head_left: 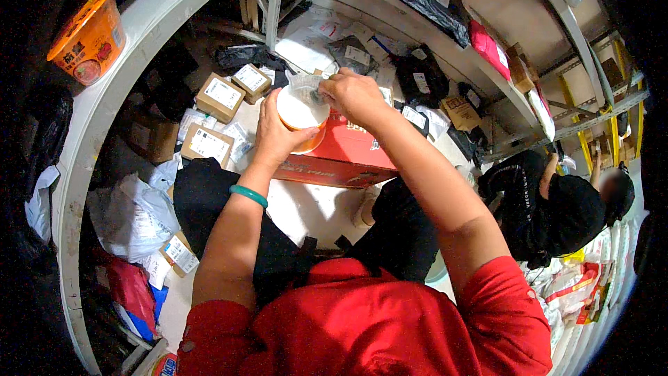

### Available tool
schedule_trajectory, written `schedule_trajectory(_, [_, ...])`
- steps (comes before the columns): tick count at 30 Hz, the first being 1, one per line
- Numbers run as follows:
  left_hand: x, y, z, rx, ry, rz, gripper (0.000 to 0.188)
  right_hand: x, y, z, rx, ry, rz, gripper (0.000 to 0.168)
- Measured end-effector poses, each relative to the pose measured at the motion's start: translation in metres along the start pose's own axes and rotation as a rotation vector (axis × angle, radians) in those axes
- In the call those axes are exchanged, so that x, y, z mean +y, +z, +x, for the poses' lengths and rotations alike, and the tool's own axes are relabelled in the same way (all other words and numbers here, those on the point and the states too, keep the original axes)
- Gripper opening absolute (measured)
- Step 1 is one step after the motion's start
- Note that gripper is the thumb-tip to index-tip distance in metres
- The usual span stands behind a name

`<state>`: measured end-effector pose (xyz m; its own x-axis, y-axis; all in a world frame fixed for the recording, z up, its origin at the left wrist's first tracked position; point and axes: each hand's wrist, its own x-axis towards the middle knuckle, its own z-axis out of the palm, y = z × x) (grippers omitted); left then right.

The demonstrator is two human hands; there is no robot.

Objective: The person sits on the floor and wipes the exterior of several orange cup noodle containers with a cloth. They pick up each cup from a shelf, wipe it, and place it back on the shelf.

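My left hand (275, 134) is wrapped around an orange instant-noodle tub (309, 142), its white round top tilted towards me. At the tub's far rim, the fingers of my right hand (356, 93) pinch a thin, translucent piece of plastic (303, 82). Whether that piece is film or a sachet, I cannot tell. Directly below the tub is a red cardboard box (360, 141) that stands on the floor between my knees. A second orange noodle tub (94, 36) with its lid on rests on the white shelf edge at upper left.
Cardboard parcels (220, 98) with labels lie left of the box. Black plastic mailer bags (421, 75) and a brown paper bag (462, 113) lie to the right. Metal shelving (68, 209) curves around me. At right, a person in black (553, 203) bends near more shelves.
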<state>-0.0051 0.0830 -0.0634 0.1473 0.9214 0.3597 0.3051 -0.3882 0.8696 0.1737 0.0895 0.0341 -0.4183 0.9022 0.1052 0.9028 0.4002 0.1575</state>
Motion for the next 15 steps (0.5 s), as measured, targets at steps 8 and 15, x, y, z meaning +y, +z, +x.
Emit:
schedule_trajectory(8, [-0.002,0.001,-0.004,0.004,-0.023,0.035,0.101,-0.032,0.013,0.022,0.075,0.046,0.209,0.016])
schedule_trajectory(15, [-0.007,0.002,-0.002,0.004,-0.020,0.028,0.102,-0.014,0.004,-0.005,-0.072,-0.045,0.200,0.015])
